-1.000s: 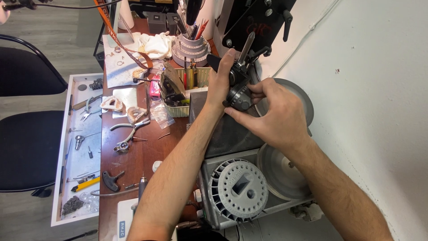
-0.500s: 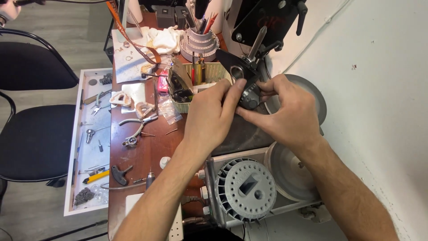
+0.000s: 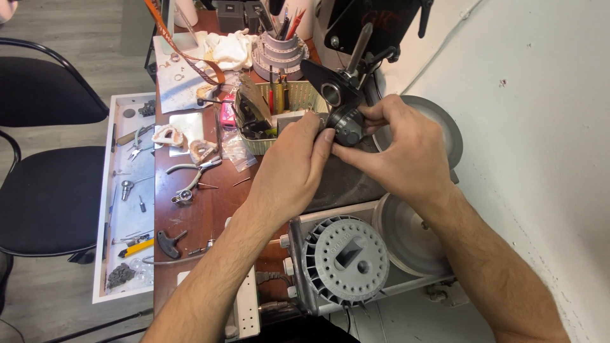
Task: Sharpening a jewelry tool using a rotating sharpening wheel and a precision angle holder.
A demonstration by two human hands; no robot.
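Pinching black round part (image 3: 348, 125) between both hands' fingers (image 3: 325, 134)

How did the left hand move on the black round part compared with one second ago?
Yes. The left hand slid down from the black arm to the black round part.

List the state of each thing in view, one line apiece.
Left hand: fingertips pinched on the black round part.
Right hand: closed around the black round part.
Black round part: held up over the machine, between both hands.
Grey fan cover: fitted on the motor end, not blurred.
Pliers: lying flat on the wooden bench.
Mesh basket: upright, tools inside.
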